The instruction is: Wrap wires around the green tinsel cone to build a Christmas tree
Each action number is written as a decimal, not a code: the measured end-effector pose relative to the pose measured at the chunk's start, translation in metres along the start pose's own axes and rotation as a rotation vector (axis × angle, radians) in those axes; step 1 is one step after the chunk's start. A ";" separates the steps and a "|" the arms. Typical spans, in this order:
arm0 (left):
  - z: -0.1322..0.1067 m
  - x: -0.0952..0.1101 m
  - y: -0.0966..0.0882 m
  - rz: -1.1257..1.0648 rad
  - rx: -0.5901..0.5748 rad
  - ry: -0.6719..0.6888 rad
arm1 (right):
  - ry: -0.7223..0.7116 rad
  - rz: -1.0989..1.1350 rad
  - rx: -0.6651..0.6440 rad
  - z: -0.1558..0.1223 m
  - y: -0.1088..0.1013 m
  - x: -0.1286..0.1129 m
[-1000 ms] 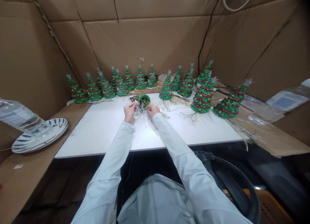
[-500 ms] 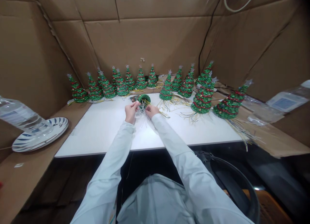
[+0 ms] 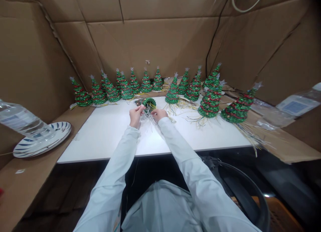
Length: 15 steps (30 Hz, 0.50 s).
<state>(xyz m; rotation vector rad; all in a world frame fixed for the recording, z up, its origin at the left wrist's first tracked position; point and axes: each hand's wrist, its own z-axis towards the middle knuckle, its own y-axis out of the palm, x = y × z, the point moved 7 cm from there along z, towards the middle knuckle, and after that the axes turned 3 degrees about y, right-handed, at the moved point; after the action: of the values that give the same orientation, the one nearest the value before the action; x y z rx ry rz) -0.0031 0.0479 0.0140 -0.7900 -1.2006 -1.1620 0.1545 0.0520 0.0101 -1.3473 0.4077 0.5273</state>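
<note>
A small green Christmas tree [image 3: 149, 101] lies on its side on the white board [image 3: 100, 135], its open round base facing me. White and yellow wires [image 3: 149, 116] spill out of that base toward me. My left hand [image 3: 135, 115] is closed at the left of the base, its fingertips pinching among the wires. From the right, my right hand [image 3: 159, 114] also pinches at the wires with thumb and finger close together. Which strands each hand grips is too fine to make out.
Several finished-looking trees stand behind, among them a left tree [image 3: 80, 94] and a right tree [image 3: 238, 105] with trailing wires. A plate [image 3: 60, 128] bearing a water bottle [image 3: 21, 116] is at left. A plastic jar [image 3: 296, 105] lies at right. Cardboard walls [image 3: 155, 41] enclose the table.
My right hand has shifted slightly to the right and turned a little beside the wires. My left hand and the lying tree stay about where they were.
</note>
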 end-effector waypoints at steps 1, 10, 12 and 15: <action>-0.001 0.001 0.000 0.000 0.003 0.001 | -0.013 -0.003 -0.012 0.001 0.000 0.000; -0.003 0.003 -0.001 -0.015 0.015 -0.026 | -0.248 0.134 0.109 0.000 -0.009 -0.011; -0.003 0.002 -0.001 -0.018 0.016 -0.029 | -0.274 0.193 0.139 -0.001 -0.012 -0.013; -0.003 0.002 -0.001 -0.020 0.021 -0.029 | -0.305 0.303 0.171 -0.003 -0.018 -0.016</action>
<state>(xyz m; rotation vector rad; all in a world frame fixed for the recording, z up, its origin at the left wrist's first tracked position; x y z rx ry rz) -0.0035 0.0442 0.0151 -0.7830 -1.2451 -1.1555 0.1518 0.0446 0.0327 -1.0249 0.3970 0.9158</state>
